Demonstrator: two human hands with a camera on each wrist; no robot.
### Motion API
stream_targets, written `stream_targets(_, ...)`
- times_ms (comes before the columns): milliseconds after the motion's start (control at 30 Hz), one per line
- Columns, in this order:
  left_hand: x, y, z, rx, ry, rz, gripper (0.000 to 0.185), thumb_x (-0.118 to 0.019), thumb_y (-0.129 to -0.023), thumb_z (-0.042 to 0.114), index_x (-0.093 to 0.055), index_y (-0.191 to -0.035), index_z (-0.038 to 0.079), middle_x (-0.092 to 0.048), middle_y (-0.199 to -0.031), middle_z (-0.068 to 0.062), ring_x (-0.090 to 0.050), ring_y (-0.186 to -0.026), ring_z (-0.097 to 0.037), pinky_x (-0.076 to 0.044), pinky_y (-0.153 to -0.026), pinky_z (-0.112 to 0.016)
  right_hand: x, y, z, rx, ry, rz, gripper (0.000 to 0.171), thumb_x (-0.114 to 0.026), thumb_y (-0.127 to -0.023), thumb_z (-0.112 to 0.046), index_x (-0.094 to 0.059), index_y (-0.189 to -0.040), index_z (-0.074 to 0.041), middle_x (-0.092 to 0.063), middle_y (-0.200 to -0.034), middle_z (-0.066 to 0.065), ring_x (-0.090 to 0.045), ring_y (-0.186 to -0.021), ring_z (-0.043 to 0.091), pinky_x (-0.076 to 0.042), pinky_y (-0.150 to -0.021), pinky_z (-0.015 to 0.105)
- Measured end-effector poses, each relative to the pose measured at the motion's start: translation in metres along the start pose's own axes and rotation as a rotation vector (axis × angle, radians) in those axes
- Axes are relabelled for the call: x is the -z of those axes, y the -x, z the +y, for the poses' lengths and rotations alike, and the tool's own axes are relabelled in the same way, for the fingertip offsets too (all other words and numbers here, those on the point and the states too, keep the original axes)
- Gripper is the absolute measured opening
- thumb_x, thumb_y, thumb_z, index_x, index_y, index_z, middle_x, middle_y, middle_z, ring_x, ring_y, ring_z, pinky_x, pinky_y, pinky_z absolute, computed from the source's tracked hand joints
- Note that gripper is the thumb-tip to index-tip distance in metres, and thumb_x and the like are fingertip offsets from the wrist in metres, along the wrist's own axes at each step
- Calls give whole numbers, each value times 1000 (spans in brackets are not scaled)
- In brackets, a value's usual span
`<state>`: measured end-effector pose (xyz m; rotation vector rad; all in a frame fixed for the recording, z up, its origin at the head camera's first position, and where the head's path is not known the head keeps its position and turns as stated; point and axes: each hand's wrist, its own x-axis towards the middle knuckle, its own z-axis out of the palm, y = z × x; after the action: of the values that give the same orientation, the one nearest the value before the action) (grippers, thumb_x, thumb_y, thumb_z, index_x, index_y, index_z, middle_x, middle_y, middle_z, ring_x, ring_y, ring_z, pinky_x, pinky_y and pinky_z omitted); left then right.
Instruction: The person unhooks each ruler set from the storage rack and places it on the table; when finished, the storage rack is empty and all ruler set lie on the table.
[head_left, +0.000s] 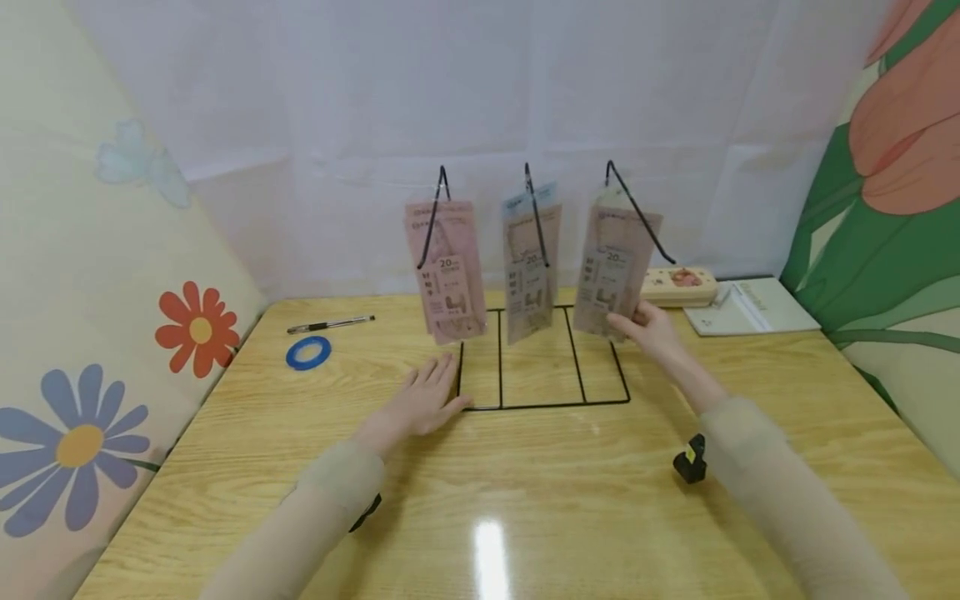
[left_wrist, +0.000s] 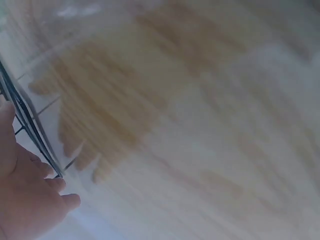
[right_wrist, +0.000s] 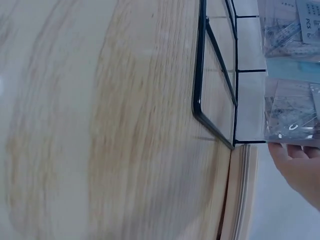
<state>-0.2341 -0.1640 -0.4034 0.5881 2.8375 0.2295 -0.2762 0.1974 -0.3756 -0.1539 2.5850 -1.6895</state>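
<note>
A black wire display rack (head_left: 543,406) stands on the table with three hooks, each carrying hanging plastic packets marked "20". Pink packets (head_left: 450,283) are on the left hook, a blue-topped set (head_left: 531,275) on the middle one, greyish packets (head_left: 618,250) on the right. My right hand (head_left: 651,332) pinches the lower right corner of the right-hand packets, thumb in front. In the right wrist view those fingers (right_wrist: 282,151) are at the packet's bottom edge. My left hand (head_left: 423,396) lies with extended fingers against the left side of the rack's base.
A pen (head_left: 330,324) and a blue tape ring (head_left: 308,353) lie at the left. Behind my right hand are a cream case (head_left: 675,287) and a pale notebook (head_left: 757,308). A white cloth (head_left: 300,208) hangs behind the table (head_left: 420,533).
</note>
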Motion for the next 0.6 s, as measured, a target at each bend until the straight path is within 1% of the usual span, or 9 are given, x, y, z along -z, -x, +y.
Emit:
stream_targets(67, 0, -3, 0, -1, -17, -12, 74, -32, -100, 48, -6, -150, -1, -4, -158, -19, -3, -146, -38, -6, -118, -56, -2, 0, -2, -12, -17, 2, 56, -54, -96, -33, -41, -139, 0, -48, -138, 24, -47, -127, 38, -41, -105, 50)
stream_targets(200, -1, -5, 0, -24, -22, -31, 71, -32, -101, 45, -9, -150, -2, -6, -158, -20, -6, -145, -39, -9, -118, -56, -4, 4, -4, -58, 0, 3, 54, -54, -95, -35, -46, -135, 1, -51, -136, 22, -50, -124, 36, -44, -103, 48)
stream_targets(267, -1, -5, 0, -33, -21, -35, 70, -31, -102, 44, -10, -150, -2, -7, -158, -20, -7, -145, -40, -11, -117, -56, -4, 7, -4, -66, 0, 4, 53, -55, -95, -35, -48, -133, 1, -52, -135, 22, -51, -123, 35, -45, -101, 46)
stream_targets(333, -2, -4, -1, -38, -19, -36, 70, -31, -102, 44, -10, -150, -2, -7, -158, -20, -7, -145, -40, -12, -117, -56, -3, 10, -2, -59, -25, 5, 51, -55, -95, -33, -49, -132, 1, -52, -134, 22, -54, -120, 31, -47, -100, 42)
stream_targets(400, -3, -4, -1, -42, -18, -29, 70, -31, -101, 44, -10, -150, -2, -7, -158, -20, -8, -145, -40, -12, -117, -56, -1, 14, 0, -43, -56, 7, 50, -56, -95, -31, -50, -132, 2, -53, -134, 22, -59, -113, 21, -49, -97, 36)
stream_targets(467, -3, -4, -1, -48, -18, -20, 70, -32, -101, 44, -11, -150, -2, -8, -158, -20, -9, -144, -41, -13, -117, -56, 2, 20, 1, -19, -84, 21, 48, -57, -95, -28, -51, -130, 4, -57, -129, 19, -62, -103, 9, -51, -91, 28)
stream_targets(533, -3, -4, -1, -53, -26, -14, 71, -32, -101, 45, -11, -150, -2, -9, -157, -20, -10, -144, -41, -14, -117, -56, 5, 27, 2, -5, -108, 21, 47, -59, -94, -26, -52, -127, 6, -66, -119, 8, -62, -93, -2, -51, -85, 21)
stream_targets(600, -2, -4, 0, -59, -32, -15, 71, -32, -101, 45, -12, -150, -3, -10, -157, -21, -11, -144, -41, -14, -117, -55, 8, 34, 3, 5, -130, 19, 47, -60, -93, -24, -53, -125, 9, -71, -105, -5, -61, -86, -7, -52, -80, 16)
